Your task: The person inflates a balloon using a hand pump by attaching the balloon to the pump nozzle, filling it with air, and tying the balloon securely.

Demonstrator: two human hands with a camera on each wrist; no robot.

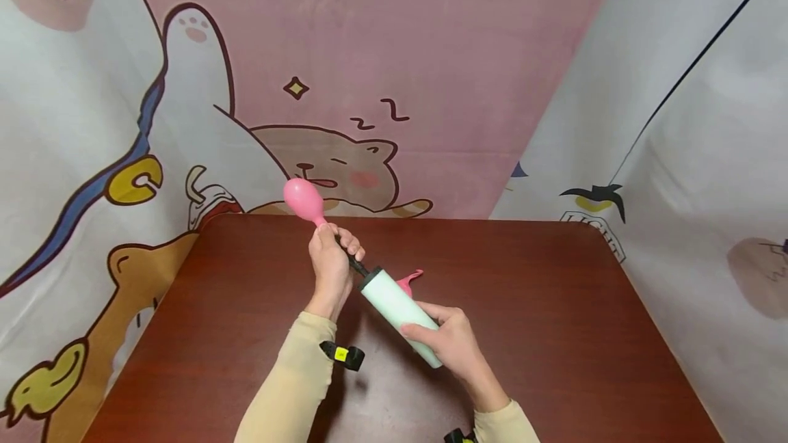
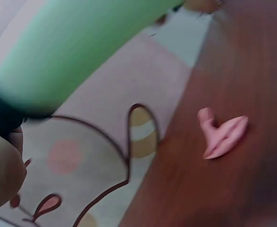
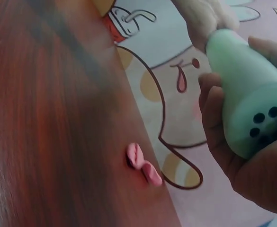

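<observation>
A mint-green hand balloon pump [image 1: 394, 310] with black ends is held slanting over the table. My right hand [image 1: 454, 342] grips its lower body, fingers and thumb wrapped round it, and several dark holes show on its end cap in the right wrist view. My left hand [image 1: 332, 260] holds the pump's black rod end and pinches the neck of a pink balloon [image 1: 304, 199] there. That balloon is partly inflated and points up and left. The nozzle is hidden by the fingers. A second, limp pink balloon [image 2: 223, 136] lies on the table behind the pump.
The brown wooden table [image 1: 554, 313] runs to its far edge against a cartoon-printed cloth [image 1: 468, 87]. Black straps sit at both wrists, one of them a band [image 1: 347, 355] with a yellow tag on the left sleeve.
</observation>
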